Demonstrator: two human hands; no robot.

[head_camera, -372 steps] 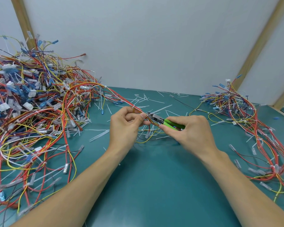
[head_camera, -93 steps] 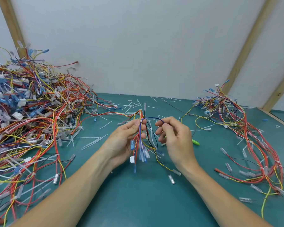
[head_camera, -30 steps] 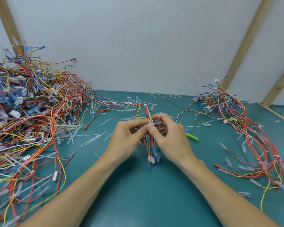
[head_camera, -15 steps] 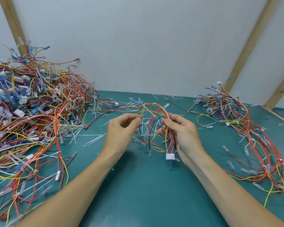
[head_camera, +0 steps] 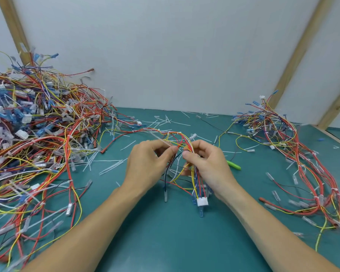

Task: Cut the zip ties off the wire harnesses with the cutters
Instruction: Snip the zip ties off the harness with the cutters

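Both hands hold one wire harness (head_camera: pixel 186 142) above the middle of the green table (head_camera: pixel 165 232). My left hand (head_camera: pixel 149 163) pinches its red and yellow wires between thumb and fingers. My right hand (head_camera: pixel 206 165) grips the bundle, whose wires hang down to a white connector (head_camera: pixel 202 202). A white zip tie (head_camera: pixel 161 139) sticks out to the upper left above my left hand. The green-handled cutters (head_camera: pixel 234 165) lie on the table just right of my right hand, mostly hidden behind it.
A large heap of tangled harnesses (head_camera: pixel 33 138) fills the left side. A smaller pile of harnesses (head_camera: pixel 294 154) lies at the right. Several cut white zip-tie pieces (head_camera: pixel 112 166) are scattered over the middle and back of the table. A white wall stands behind.
My hands have drawn closer together on the harness, which has spread open between them. The white connector hangs lower below my right hand. The cutters stay on the table.
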